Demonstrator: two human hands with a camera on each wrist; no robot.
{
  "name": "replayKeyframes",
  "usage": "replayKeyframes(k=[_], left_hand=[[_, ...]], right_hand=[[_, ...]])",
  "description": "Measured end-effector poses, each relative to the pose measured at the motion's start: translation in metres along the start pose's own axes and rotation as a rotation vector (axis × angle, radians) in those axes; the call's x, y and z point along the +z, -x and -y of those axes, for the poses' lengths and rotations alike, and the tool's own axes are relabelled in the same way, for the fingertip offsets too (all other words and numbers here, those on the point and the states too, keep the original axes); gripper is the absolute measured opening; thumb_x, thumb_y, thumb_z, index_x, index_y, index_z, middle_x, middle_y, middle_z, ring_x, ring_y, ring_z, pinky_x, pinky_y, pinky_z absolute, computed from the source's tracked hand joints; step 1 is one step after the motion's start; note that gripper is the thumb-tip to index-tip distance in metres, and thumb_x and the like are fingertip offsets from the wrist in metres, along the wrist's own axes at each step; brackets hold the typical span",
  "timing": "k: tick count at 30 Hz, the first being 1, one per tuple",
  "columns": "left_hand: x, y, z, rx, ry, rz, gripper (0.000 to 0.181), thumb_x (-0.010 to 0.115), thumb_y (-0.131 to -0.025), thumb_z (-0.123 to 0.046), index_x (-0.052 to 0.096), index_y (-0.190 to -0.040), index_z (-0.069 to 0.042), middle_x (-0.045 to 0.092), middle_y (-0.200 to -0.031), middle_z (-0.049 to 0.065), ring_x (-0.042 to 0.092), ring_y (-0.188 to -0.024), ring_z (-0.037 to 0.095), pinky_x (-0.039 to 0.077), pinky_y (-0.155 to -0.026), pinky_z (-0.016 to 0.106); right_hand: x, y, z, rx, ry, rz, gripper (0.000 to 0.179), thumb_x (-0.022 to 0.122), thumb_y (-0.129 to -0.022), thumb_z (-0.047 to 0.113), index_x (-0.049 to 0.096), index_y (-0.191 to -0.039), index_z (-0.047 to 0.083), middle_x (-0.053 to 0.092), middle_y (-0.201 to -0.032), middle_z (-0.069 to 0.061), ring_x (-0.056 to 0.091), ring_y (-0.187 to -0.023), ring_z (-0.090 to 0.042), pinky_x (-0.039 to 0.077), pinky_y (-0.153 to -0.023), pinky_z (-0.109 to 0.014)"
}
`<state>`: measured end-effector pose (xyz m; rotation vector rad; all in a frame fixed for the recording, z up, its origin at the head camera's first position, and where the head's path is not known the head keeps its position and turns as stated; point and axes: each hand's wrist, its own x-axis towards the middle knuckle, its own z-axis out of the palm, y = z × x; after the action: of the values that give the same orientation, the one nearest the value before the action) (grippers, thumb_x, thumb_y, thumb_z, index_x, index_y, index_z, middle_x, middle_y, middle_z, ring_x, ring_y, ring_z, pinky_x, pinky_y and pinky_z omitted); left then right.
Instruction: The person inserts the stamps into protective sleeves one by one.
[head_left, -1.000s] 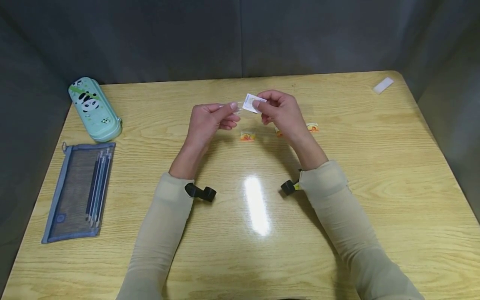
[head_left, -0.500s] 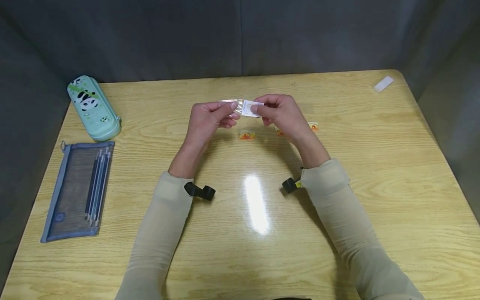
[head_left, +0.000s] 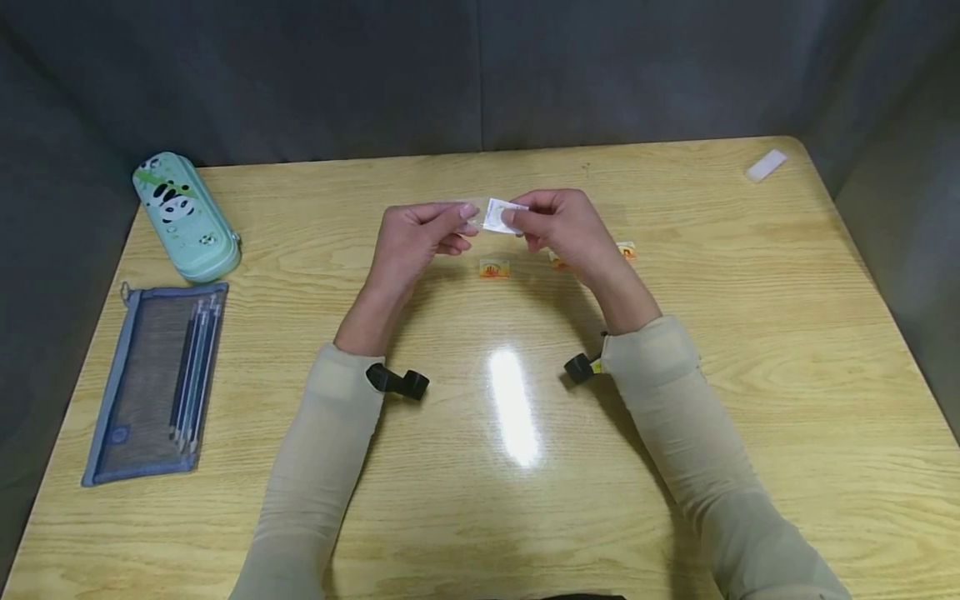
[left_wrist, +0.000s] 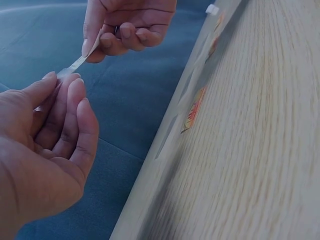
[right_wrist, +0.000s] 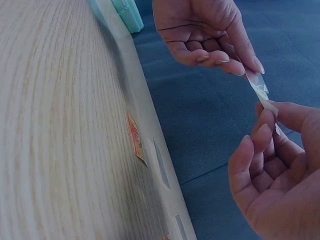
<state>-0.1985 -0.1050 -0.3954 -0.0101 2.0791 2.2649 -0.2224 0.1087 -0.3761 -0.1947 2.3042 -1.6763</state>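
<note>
My right hand (head_left: 566, 229) pinches a small white printed card (head_left: 495, 215) between thumb and fingers above the far part of the table. Facing it, my left hand (head_left: 411, 237) pinches a clear plastic piece (right_wrist: 256, 82), perhaps a small sleeve, at the card's left end. In the right wrist view card and plastic meet in one line between the hands; whether the card's end lies inside the plastic, I cannot tell. A small orange-and-yellow card (head_left: 494, 268) lies on the table below the hands. Another orange card (head_left: 626, 250) is partly behind my right wrist.
At the left stand a mint panda pencil case (head_left: 187, 221) and a blue mesh zip pouch (head_left: 150, 358) with several pencils (head_left: 197, 375). A white block (head_left: 766, 165) lies near the far right corner. Thin clear strips (right_wrist: 161, 164) lie near the table's far edge.
Since one second ago my right hand has lowered slightly and the white card has turned flatter, in line with the plastic. During the last half second the hands have barely moved.
</note>
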Motion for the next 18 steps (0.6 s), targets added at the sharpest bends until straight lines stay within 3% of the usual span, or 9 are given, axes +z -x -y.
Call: replayKeyframes(k=[9,15,18], left_hand=[[-0.0013,-0.0008,-0.0016,0.007,-0.007,-0.003,0.027,0.077,-0.092,-0.020,0.077,-0.108,0.002,0.076,-0.077,0.001,0.070,-0.062,0.010,0.061,-0.062,0.022],[0.0008,-0.0014,-0.0003,-0.033,-0.003,0.010,0.027,0.075,-0.094,-0.017,0.075,-0.112,0.003,0.077,-0.081,0.005,0.071,-0.062,0.011,0.061,-0.063,0.023],[0.0015,-0.0016,-0.0004,-0.040,-0.011,0.001,0.027,0.075,-0.094,-0.017,0.075,-0.112,0.004,0.077,-0.080,0.003,0.071,-0.061,0.011,0.061,-0.061,0.023]], right_hand=[[0.0009,0.0001,-0.0006,-0.035,-0.024,0.006,0.021,0.069,-0.097,0.020,0.073,-0.112,0.006,0.066,-0.088,0.000,0.053,-0.063,-0.013,0.049,-0.063,-0.029],[0.0015,0.0008,-0.0004,-0.029,-0.048,0.008,0.021,0.066,-0.098,0.015,0.072,-0.114,0.002,0.067,-0.089,0.000,0.056,-0.065,-0.012,0.052,-0.062,-0.023],[0.0014,-0.0003,-0.0004,-0.029,-0.024,0.012,0.022,0.066,-0.098,0.016,0.073,-0.114,0.002,0.068,-0.090,0.000,0.057,-0.065,-0.012,0.053,-0.064,-0.026]])
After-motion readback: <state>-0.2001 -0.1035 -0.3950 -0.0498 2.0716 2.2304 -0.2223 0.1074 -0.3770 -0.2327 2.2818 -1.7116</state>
